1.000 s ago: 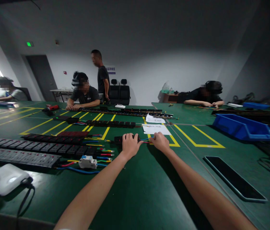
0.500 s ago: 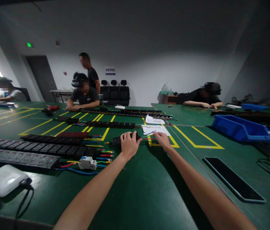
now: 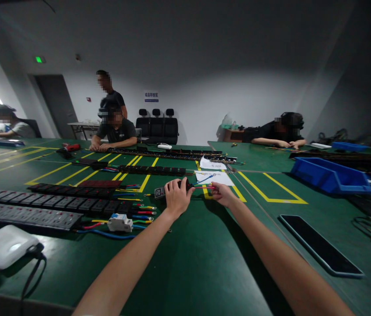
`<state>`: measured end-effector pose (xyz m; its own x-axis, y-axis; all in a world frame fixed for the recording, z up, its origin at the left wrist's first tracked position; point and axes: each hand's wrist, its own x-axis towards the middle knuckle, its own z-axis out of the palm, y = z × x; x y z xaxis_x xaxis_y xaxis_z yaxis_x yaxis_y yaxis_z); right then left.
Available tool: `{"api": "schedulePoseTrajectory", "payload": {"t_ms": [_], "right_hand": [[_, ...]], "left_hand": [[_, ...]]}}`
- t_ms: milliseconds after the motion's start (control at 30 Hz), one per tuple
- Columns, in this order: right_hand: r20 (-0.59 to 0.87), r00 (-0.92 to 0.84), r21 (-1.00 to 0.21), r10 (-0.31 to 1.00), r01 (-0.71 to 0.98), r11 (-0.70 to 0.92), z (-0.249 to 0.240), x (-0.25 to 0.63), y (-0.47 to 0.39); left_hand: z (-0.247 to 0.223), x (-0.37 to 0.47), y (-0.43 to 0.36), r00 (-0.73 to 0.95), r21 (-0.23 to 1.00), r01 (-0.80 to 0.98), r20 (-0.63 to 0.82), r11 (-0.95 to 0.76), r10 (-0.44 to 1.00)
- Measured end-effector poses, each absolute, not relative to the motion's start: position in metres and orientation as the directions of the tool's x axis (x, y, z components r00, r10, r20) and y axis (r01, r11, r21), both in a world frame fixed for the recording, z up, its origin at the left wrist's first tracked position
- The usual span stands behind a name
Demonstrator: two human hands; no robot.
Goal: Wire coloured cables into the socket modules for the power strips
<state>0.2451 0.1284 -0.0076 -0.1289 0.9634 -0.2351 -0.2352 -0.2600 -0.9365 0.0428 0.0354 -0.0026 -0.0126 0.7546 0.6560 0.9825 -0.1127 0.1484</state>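
Trainee: Where is the socket unit [image 3: 160, 193], and what secures it?

Instructor: It lies well in from the near edge of the bench [image 3: 185, 263], on the near side of a white sheet [image 3: 223, 179]. The left hand [image 3: 176, 196] secures it: palm down, fingers curled over the top, thumb toward the wire end. Whether the whole underside rests on the bench is hidden.

Trainee: What does the right hand hold?

Instructor: The right hand [image 3: 223, 194] is closed to a pinch, thumb and fingertips together at the end of the red wire [image 3: 205, 188]. The green wire [image 3: 201, 184] runs close by; whether it is also pinched cannot be told. The blue wire [image 3: 207, 180] stands free, angled toward the far edge.

Trainee: How are the wires best handled?

Instructor: Singly, by judgement. The left grip should be firm, so that the unit cannot twist; the right should straighten each wire with a light pull, since a hard tug could strain its root.

Trainee: And the arms?

Instructor: Both forearms reach in over the near edge, spread wide there and converging on the wires.
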Motion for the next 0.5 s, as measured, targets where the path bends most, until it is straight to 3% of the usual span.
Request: {"api": "schedulePoseTrajectory", "payload": {"t_ms": [167, 233, 300, 400, 500], "right_hand": [[-0.200, -0.052, -0.960, 0.979, -0.188, -0.206, -0.013, 0.245, 0.129], [-0.097, 0.012, -0.993, 0.995, -0.070, -0.096, -0.016, 0.247, 0.129], [0.071, 0.036, -0.986, 0.997, 0.153, 0.065, -0.019, 0.250, 0.128], [0.287, 0.010, -0.820, 0.958, 0.519, 0.240, -0.022, 0.254, 0.127], [0.347, 0.013, -0.618, 0.938, 0.755, 0.219, -0.022, 0.254, 0.124]], "left_hand": [[-0.001, 0.043, 0.035, 0.008, 0.135, 0.984, 0.629, -0.119, 0.778], [-0.002, 0.043, 0.035, 0.019, 0.124, 0.985, 0.619, -0.122, 0.785], [-0.003, 0.044, 0.035, 0.033, 0.108, 0.986, 0.616, -0.126, 0.787], [-0.006, 0.044, 0.036, 0.066, 0.076, 0.987, 0.615, -0.142, 0.786], [-0.008, 0.045, 0.037, 0.093, 0.047, 0.987, 0.608, -0.153, 0.788]]}}
